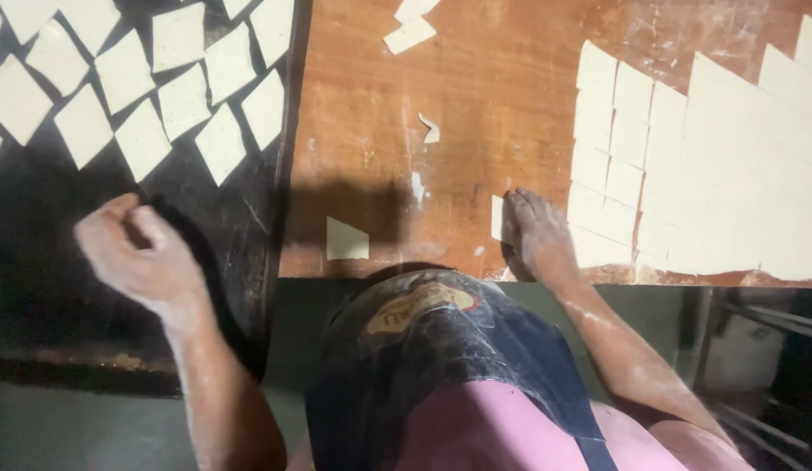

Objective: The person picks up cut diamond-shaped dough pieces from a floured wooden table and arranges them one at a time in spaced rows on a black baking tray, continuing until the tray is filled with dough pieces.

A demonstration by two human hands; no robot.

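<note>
Floury right hand [539, 234] lies flat, fingers on a small dough square [498, 218] at the wooden tabletop [476, 105] lower middle; left hand [140, 253] loosely curled, empty, over the dark tray [40, 201] lower left

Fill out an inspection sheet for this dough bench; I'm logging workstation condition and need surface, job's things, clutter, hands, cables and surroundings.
Surface: brown wooden board, floury and scuffed; dark tray beside it on the left.
Job's things: cut dough sheet on the board's right part; dough squares spread apart on the tray.
Clutter: loose dough pieces and scraps on the board.
Hands: left hand curled above the tray, holding nothing visible; right hand on a dough piece at the board's near edge. Both floured.
Cables: nothing seen.
Surroundings: dark apron; dim floor below.
</note>
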